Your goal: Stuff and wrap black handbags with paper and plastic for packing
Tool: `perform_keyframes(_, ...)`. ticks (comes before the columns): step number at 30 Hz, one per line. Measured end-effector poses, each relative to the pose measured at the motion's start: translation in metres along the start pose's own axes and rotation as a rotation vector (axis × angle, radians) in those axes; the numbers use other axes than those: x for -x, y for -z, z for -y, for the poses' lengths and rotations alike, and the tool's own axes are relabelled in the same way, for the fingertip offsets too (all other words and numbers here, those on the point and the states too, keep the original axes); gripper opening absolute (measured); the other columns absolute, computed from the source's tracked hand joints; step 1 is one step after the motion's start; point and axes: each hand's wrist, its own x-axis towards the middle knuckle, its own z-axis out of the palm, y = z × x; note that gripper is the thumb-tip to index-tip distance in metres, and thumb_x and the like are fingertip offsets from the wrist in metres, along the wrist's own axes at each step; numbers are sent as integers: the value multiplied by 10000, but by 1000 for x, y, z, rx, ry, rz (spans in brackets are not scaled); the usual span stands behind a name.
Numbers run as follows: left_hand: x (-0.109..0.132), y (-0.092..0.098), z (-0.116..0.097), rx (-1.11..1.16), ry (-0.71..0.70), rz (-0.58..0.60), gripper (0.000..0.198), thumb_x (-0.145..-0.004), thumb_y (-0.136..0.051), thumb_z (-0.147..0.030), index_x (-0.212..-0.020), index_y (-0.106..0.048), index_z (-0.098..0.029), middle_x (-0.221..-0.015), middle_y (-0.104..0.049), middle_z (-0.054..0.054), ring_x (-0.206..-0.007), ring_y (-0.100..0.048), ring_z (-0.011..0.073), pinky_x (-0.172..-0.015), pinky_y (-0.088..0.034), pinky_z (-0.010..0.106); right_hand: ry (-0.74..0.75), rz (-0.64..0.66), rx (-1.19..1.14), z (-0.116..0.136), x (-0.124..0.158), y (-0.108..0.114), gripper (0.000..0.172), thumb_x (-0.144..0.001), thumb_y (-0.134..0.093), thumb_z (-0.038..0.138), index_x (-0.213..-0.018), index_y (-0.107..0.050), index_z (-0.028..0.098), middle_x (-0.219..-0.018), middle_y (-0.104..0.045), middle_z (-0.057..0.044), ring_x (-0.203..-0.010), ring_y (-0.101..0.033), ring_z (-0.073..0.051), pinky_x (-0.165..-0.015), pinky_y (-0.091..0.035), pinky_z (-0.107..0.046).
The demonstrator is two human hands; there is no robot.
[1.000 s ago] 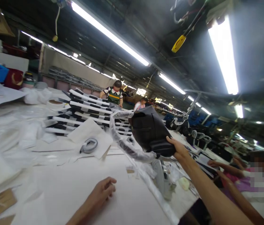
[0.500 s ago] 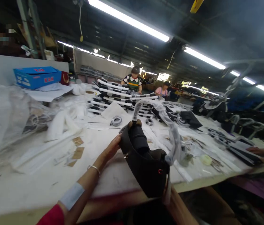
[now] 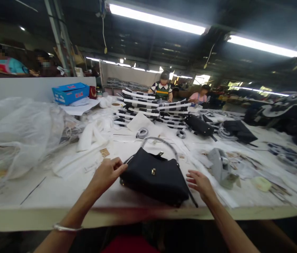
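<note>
A black handbag [image 3: 148,179] lies on the worktable in front of me, with a gold clasp [image 3: 153,171] on its facing side. Its plastic-wrapped handle [image 3: 168,143] arches up behind the opening. My left hand [image 3: 108,172], a silver bangle on its wrist, pinches the bag's upper left edge between thumb and fingers. Just off the bag's right side, my right hand [image 3: 199,182] is held with fingers apart and nothing in them. A thin black strap [image 3: 192,198] sticks out at the bag's lower right, near that hand.
Clear plastic bags [image 3: 19,137] heap up on the left near a blue box [image 3: 70,93]. Black-and-white wrapped pieces [image 3: 140,102] are stacked at the back. Right of me stands a grey tape dispenser [image 3: 218,163]. Two people work beyond the stack, others far left.
The handbag has gone from being held up, tilted, to lying on the table with its clasp side showing. My right hand has let go and sits to its right.
</note>
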Motion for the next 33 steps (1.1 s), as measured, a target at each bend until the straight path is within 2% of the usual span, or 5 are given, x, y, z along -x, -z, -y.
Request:
perform_keyframes(3, -1, -23, -2, -147, -213, -42, 236, -842, -596, -444, -783, -640, -220, -755, -665, 12, -726, -619, 187, -692, -465, 288, 37, -286, -68, 8, 0, 23, 384, -672, -662, 459, -941, -647, 186, -910, -716, -108, -818, -693, -260, -725, -605, -402)
perform_keyframes(6, -11, -45, -11, -224, -422, -36, 183, -868, -589, -370, -956, -659, -225, -978, -669, 45, -940, -619, 217, -861, -471, 340, 253, -324, 86, 34, 17, 20, 382, -754, -620, 490, -986, -667, 191, -958, -720, -102, -888, -681, -262, -823, -576, -400)
perform_keyframes(14, -40, -75, -3, -478, -575, 198, 662, -726, -786, -292, -1340, -542, -244, -1435, -521, 127, -1340, -450, 346, -1121, -299, 536, 738, 49, 493, 80, 33, -62, 245, -877, -571, 379, -1030, -717, 255, -1189, -690, -58, -1156, -598, -261, -1058, -421, -425)
perform_keyframes(21, -35, -85, 18, -521, -590, 231, 583, -754, -764, -241, -1306, -577, -257, -1348, -609, 100, -1275, -543, 304, -1127, -303, 513, 693, 251, 863, 79, 29, -76, 291, -943, -508, 401, -1016, -741, 244, -1061, -740, -53, -1005, -655, -241, -941, -461, -372)
perform_keyframes(33, -12, -84, 14, -548, -708, 209, 574, -829, -676, -258, -1377, -506, -246, -1375, -587, 97, -1285, -536, 284, -1171, -226, 556, 615, 567, 954, 115, -5, -97, 190, -814, -639, 225, -942, -778, 221, -940, -766, -30, -904, -688, -196, -813, -477, -258)
